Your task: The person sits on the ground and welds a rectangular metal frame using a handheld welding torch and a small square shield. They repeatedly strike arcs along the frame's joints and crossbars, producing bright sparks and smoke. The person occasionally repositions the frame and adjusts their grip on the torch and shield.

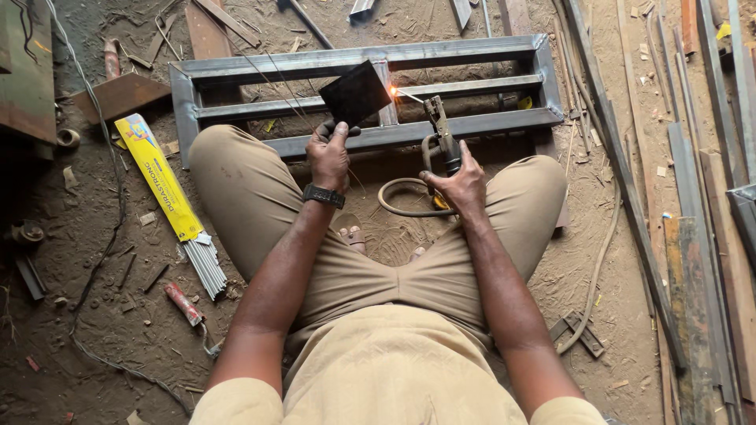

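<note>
Your left hand (328, 157) is closed on the handle of a dark welding shield (355, 92), tilted up between your eyes and the spark (394, 91) to block the glare. Your right hand (461, 185) grips the electrode holder (439, 134), its rod (411, 97) angled onto the upright bar of the steel frame (362, 90) lying on the dirt floor (94, 315) past your knees. A yellow packet of rods (161, 177) lies within reach beside your left knee.
</note>
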